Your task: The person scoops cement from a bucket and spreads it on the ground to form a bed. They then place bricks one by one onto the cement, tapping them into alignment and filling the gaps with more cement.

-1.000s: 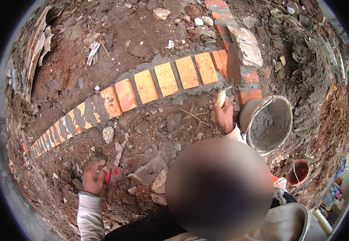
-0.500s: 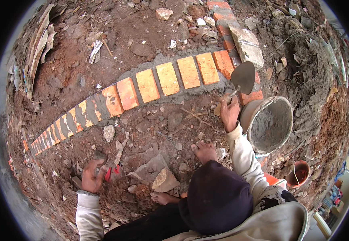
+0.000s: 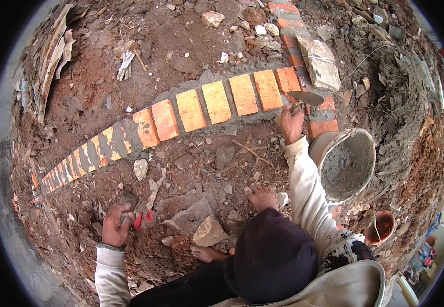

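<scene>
My right hand (image 3: 291,124) grips the handle of a pointing trowel (image 3: 309,97). The grey blade is seen at a shallow angle, near the last orange brick (image 3: 288,81) at the right end of a curved row. Wet grey mortar (image 3: 249,96) fills the spaces between several bricks; the farther left ones are smeared with it. Beside my right forearm stands a bucket (image 3: 318,149) with mortar (image 3: 345,171) inside. Low on the left, my left hand (image 3: 116,225) hangs over the soil, fingers bent and apart, holding nothing visible. A red scrap (image 3: 138,221) lies near it.
A second line of bricks (image 3: 322,126) runs away at the right, with a large pale block (image 3: 318,62) against it. A small reddish bucket (image 3: 380,228) sits behind the mortar bucket. Stones (image 3: 210,232) and rubble cover the soil; my bare foot (image 3: 260,197) rests there.
My right hand has moved slightly away from me, and the trowel blade has turned from broadside to nearly edge-on beside the row's right end. My left hand stays about where it was.
</scene>
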`<state>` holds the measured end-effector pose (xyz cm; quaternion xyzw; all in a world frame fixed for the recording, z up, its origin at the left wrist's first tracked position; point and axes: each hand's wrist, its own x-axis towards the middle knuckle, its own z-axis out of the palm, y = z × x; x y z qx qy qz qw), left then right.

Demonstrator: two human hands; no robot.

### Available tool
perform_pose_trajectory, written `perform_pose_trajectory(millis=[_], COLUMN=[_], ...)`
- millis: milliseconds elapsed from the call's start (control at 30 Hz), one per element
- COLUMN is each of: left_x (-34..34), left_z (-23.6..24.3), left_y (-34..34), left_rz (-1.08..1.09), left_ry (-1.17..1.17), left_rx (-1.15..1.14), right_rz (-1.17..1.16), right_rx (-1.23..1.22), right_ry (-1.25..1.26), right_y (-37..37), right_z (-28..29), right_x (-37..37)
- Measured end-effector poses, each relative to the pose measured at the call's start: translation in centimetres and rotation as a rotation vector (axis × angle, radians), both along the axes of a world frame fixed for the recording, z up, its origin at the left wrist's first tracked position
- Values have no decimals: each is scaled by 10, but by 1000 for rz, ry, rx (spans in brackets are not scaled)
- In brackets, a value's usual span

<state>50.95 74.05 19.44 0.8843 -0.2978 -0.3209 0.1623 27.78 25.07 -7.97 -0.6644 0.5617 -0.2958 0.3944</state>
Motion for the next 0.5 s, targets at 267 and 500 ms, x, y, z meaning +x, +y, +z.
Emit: perform_pose_trajectory(millis=[267,500], left_x=[-1,0], left_z=[2,7], left_y=[-8,-5], left_rz=[-31,-10], left_ry=[-20,-36], left_rx=[41,43], right_rz=[-56,399], right_rx=[333,127], right_ry=[-472,-165], right_y=[-1,43], right_z=[14,72], right_x=[13,1])
